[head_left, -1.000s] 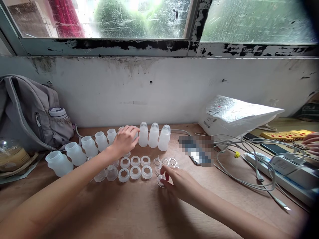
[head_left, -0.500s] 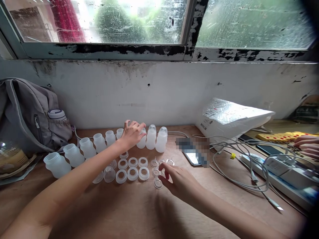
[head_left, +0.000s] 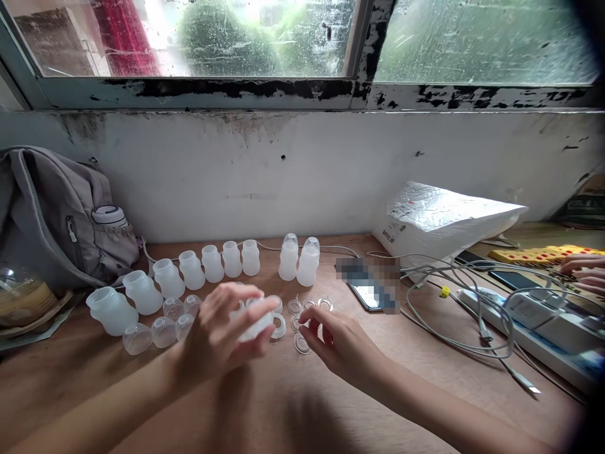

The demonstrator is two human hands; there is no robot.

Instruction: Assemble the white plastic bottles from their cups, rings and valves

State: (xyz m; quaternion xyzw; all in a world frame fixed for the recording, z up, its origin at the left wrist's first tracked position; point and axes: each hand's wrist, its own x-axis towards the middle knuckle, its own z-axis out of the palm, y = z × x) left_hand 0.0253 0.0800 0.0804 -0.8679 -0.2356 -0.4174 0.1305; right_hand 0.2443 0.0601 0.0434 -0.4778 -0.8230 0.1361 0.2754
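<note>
My left hand (head_left: 215, 334), blurred by motion, grips a whitish baby bottle (head_left: 258, 329) above the collar rings (head_left: 279, 326), hiding most of them. Its fingers cover part of the bottle. My right hand (head_left: 343, 337) hovers by several clear nipples (head_left: 302, 343), fingers curved and thumb apart, holding nothing that I can see. Two capped baby bottles (head_left: 308, 261) stand upright behind. To the left runs a curved row of open, frosted bottles (head_left: 191, 271). Clear domed caps (head_left: 163, 332) sit in front of that row, some hidden behind my left hand.
A grey backpack (head_left: 51, 214) leans at the left wall. A phone (head_left: 366, 295), a white package (head_left: 425, 221), looped cables (head_left: 454, 340) and a power strip (head_left: 524, 334) occupy the right. Another person's hand (head_left: 586, 271) is at the far right beside a yellow rack (head_left: 543, 253).
My left hand has brought one capped bottle from the back row forward and down over the rings. The other two capped bottles stay behind. My right hand has barely moved.
</note>
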